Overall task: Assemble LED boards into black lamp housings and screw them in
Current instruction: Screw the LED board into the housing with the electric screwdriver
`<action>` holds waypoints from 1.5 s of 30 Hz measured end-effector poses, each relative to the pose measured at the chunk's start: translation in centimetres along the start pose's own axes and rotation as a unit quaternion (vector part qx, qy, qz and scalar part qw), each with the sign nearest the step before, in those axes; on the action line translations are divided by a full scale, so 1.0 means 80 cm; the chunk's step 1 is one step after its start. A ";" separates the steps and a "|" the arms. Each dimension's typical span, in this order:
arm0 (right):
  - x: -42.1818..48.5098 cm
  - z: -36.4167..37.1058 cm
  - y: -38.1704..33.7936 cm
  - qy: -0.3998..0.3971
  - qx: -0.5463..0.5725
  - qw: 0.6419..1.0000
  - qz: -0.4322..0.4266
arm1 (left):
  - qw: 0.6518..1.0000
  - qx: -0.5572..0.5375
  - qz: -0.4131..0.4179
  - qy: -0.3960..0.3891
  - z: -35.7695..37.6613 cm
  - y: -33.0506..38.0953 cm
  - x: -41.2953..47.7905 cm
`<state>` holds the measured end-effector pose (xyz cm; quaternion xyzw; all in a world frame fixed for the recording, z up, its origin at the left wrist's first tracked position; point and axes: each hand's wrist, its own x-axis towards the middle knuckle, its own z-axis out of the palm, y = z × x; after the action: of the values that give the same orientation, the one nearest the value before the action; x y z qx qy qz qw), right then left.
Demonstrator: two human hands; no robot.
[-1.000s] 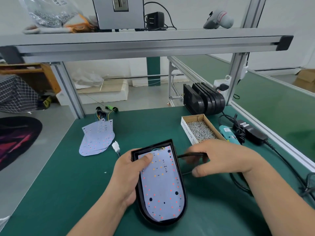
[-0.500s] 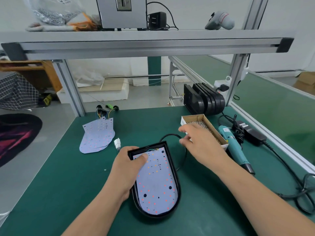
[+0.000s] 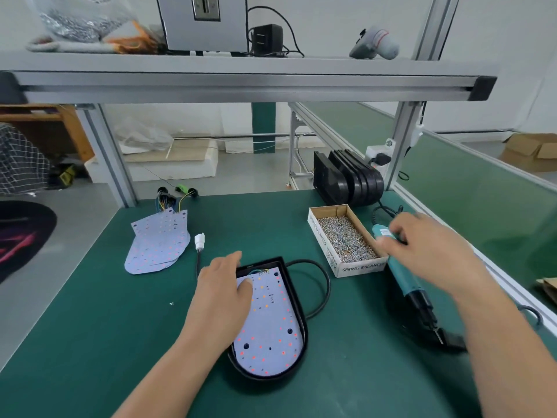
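**Left hand pins the board in its housing; right hand is at the screwdriver**

The left hand (image 3: 221, 297) lies flat and relaxed across the left rim of the black lamp housing (image 3: 265, 263). Its thumb presses on the LED board (image 3: 271, 327) seated inside, and its fingers reach toward the housing's far left corner without gripping anything. The housing rests on the green table (image 3: 90, 327), directly under and to the right of this hand. Its long axis runs almost straight away from the person, with the rounded end nearest and the square end farthest, leaning slightly left.

A black cable (image 3: 325, 285) loops out just right of the housing. Farther right, the right hand (image 3: 431, 251) hovers over the upper end of the teal electric screwdriver (image 3: 404, 279), which lies with its tip toward the person. The fingers are blurred, so I cannot tell whether they hold it.

Just left of that hand sits the open screw box (image 3: 358, 268). Beyond the left hand lie a white connector (image 3: 199, 242) and spare LED boards (image 3: 156, 242). Farthest off, beyond the box, stand stacked housings (image 3: 349, 179).
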<state>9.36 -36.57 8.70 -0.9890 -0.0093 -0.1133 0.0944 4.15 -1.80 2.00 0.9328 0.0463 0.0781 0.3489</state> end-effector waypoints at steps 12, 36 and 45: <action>-0.057 0.038 0.043 -0.096 0.086 0.987 0.093 | 0.993 -0.106 0.018 0.042 -0.025 -0.010 0.003; -0.079 0.016 -0.054 -0.002 0.869 0.485 0.101 | 0.992 0.101 -0.070 0.020 -0.107 -0.106 0.006; -0.076 0.004 -0.106 0.081 0.892 0.409 0.176 | 0.896 -0.440 0.045 -0.049 -0.104 -0.035 -0.016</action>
<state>3.15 -28.15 8.61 -0.3131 0.0766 -0.1014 0.9412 1.32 5.52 6.22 0.6879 -0.0518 0.0606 0.7215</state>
